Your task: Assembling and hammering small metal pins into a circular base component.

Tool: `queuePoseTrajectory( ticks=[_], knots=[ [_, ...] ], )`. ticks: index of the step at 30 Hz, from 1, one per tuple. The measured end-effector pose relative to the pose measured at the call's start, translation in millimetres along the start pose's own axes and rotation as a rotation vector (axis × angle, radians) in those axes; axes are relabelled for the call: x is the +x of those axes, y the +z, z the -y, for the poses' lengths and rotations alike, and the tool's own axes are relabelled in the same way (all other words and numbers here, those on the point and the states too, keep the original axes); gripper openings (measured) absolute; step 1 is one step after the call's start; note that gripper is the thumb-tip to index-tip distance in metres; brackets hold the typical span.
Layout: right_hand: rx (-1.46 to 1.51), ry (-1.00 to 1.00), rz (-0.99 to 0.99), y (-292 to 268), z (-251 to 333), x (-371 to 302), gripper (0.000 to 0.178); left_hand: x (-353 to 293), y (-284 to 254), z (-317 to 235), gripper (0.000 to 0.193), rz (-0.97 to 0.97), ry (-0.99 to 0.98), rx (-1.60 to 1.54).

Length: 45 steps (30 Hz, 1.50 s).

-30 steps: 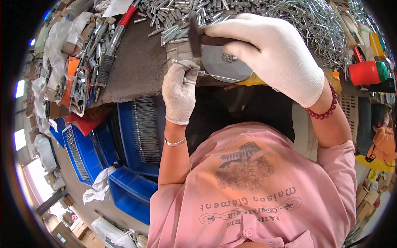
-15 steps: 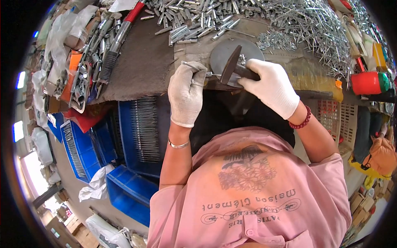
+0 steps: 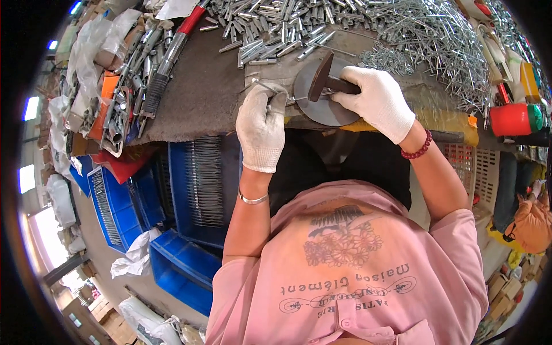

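Observation:
My left hand (image 3: 261,126), in a white knit glove, is closed around a thin metal rod (image 3: 296,99). One end of the rod sticks out over the fingers, and the other points right onto a round grey metal disc (image 3: 339,117) at the bench edge. Over that disc is a hammer (image 3: 320,77) with a dark, wedge-shaped head. My gloved right hand (image 3: 376,100) grips its short dark handle. The hammer head is close to the rod's right end; whether they touch I cannot tell.
Heaps of metal sleeves (image 3: 282,29) and thin metal pins (image 3: 425,52) cover the bench's far side. Tools (image 3: 155,86) lie at the left. Blue bins (image 3: 178,264), one with rods (image 3: 204,184), stand below. A red-green container (image 3: 514,119) sits right; another person (image 3: 529,221) is beyond.
The hammer head has shifted slightly away from me, off the rod's end, and more of the disc's near part shows. My left hand keeps its grip on the rod.

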State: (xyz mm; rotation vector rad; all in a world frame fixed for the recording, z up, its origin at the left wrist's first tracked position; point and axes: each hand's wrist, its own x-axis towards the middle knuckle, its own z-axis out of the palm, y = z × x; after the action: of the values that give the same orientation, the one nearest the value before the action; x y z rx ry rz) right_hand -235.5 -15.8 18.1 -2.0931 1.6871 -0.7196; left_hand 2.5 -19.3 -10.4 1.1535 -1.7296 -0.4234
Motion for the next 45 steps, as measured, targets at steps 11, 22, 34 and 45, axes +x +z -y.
queuePoseTrajectory(
  ticks=[11, 22, 34, 45],
  knots=[
    [0.131, 0.042, 0.048, -10, -1, 2, 0.028, -7, 5, 2, 0.009, -0.072, 0.021, 0.025],
    [0.174, 0.065, 0.105, -13, 2, 8, 0.029, -6, 6, -6, 0.01, -0.071, 0.015, 0.057],
    [0.432, -0.006, 0.175, -20, -19, 2, 0.031, -10, 9, -2, 0.011, -0.111, 0.059, 0.076],
    [0.257, -0.349, 0.024, -67, 50, 6, 0.037, -8, 14, -4, 0.013, -0.138, 0.054, 0.034]
  ],
)
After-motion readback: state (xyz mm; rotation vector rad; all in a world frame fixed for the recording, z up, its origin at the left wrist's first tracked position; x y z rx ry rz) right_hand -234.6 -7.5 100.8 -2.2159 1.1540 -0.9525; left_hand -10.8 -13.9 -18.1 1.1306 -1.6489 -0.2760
